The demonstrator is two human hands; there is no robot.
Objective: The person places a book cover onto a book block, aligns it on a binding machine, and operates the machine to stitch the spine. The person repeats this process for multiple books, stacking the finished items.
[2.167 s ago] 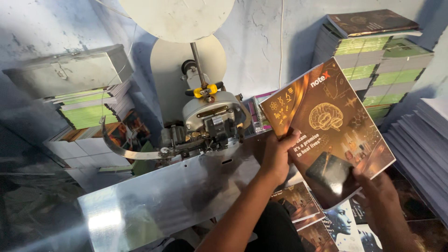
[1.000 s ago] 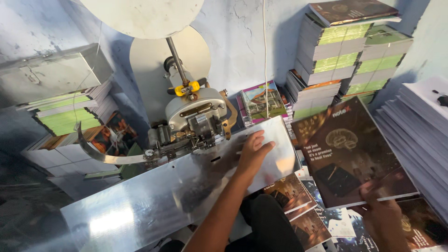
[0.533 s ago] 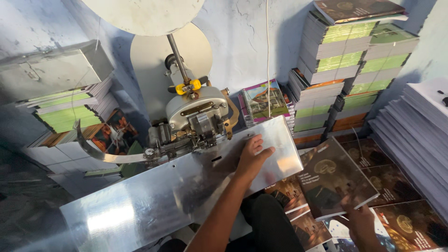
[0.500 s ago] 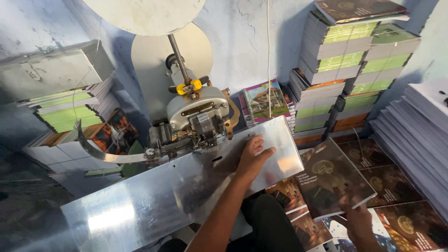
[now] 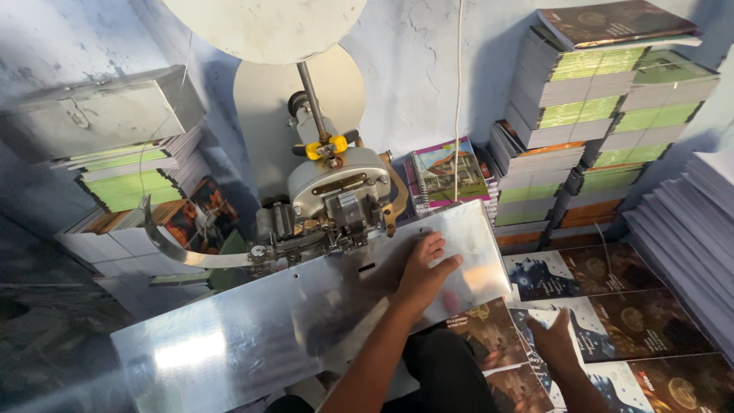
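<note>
Left hand lies flat on the shiny metal plate; right hand (empty, fingers spread) touches dark glossy covers.

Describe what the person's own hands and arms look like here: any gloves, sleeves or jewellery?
Both hands are bare: no gloves on the left hand or the right hand. Both forearms show uncovered, with no sleeve reaching into view. No ring, watch or bracelet can be seen on either.

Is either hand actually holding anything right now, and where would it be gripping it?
Nothing is held. The left hand lies flat on the metal table; the right hand rests on the book covers.
</note>
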